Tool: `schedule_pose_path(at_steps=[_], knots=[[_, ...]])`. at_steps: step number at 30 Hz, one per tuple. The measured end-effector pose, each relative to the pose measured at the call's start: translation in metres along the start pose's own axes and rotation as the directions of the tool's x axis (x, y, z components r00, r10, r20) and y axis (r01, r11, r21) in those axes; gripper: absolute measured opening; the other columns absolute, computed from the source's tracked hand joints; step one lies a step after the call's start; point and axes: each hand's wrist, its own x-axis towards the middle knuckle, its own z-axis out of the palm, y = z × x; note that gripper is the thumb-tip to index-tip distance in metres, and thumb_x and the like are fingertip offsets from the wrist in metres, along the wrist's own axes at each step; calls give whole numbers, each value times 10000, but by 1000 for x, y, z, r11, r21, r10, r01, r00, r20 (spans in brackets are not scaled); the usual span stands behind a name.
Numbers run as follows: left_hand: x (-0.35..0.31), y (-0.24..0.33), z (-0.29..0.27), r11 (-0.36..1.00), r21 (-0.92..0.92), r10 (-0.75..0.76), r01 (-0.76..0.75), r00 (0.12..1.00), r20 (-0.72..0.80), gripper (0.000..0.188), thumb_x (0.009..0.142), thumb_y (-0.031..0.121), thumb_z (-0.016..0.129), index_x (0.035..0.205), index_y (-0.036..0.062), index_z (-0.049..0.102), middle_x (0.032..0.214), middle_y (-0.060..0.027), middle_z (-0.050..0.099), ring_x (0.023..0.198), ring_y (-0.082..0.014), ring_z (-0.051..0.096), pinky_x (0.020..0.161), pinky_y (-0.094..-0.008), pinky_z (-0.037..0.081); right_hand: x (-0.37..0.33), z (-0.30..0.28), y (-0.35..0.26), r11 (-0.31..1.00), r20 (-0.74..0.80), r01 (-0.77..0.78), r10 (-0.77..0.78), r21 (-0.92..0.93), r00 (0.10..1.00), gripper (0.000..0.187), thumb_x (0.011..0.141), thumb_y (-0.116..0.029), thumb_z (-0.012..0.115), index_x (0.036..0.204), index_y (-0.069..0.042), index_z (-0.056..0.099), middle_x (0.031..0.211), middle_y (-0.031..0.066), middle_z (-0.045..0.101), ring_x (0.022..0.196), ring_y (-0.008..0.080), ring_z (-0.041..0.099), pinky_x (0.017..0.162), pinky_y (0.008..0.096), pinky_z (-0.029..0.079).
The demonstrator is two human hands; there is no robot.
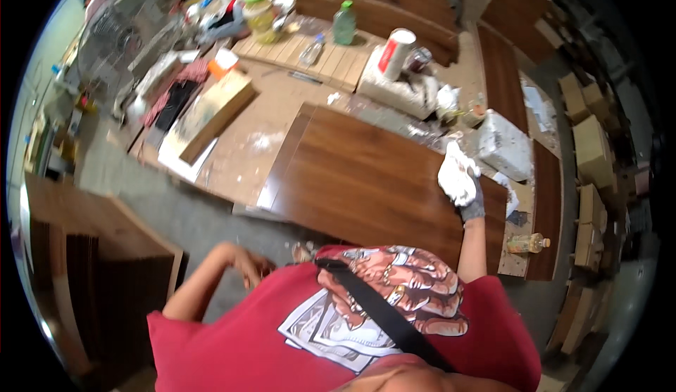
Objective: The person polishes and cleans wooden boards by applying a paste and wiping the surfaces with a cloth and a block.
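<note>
Resting gloved right hand (474,198) at white rag (458,176) on brown wood panel (373,170); cannot tell finger grip; dangling left hand (246,264), loosely curled.

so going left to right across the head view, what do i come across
Fan → pale wooden block → green-lidded jar → small clear bottle → green bottle → red-and-white cylinder → white cloth in the gloved right hand → white block → cardboard boxes

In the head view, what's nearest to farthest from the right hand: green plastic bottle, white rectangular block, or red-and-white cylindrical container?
1. White block, ahead-right of the right hand.
2. Red-and-white container, ahead-left.
3. Green bottle, farther left.
</note>
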Motion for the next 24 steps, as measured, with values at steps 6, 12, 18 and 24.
schedule_pose_path(at_steps=[6, 12, 18, 24], knots=[[28, 106, -31, 668, -546, -733, 506, 576, -363, 583, 920, 499, 584, 1230, 6, 588, 996, -76, 700, 755, -106, 622, 603, -224, 477, 48, 105, 68, 419, 275, 269, -46, -867, 960, 415, 1008, -313, 474, 1324, -49, 519, 1183, 70, 597, 1052, 200, 600, 895, 348, 482], [90, 91, -11, 763, -616, -638, 197, 385, -667, 598, 932, 587, 521, 1090, 22, 633, 821, -49, 720, 560, -96, 595, 490, -227, 432, -17, 242, 194, -632, 792, 683, 173, -366, 585, 537, 930, -353, 420, 1404, -103, 420, 1466, 157, 383, 1380, 313, 330, 1139, 501, 220], [124, 75, -7, 838, -533, -504, -116, 209, -838, 364, 954, 390, 612, 901, 31, 636, 804, -50, 723, 527, -72, 576, 443, -197, 397, 33, 252, 190, -613, 687, 667, 263, -424, 678, 556, 971, -379, 407, 1427, -61, 414, 1486, 209, 369, 1396, 368, 308, 1160, 473, 205], [149, 85, 7, 874, -442, -435, -200, 81, -897, 324, 968, 318, 605, 923, -3, 631, 838, -97, 727, 566, -84, 584, 492, -217, 443, 30, 328, 134, -720, 586, 432, 44, -543, 809, 281, 873, -163, 461, 1080, -15, 580, 1137, 176, 558, 1059, 272, 558, 923, 383, 443]])
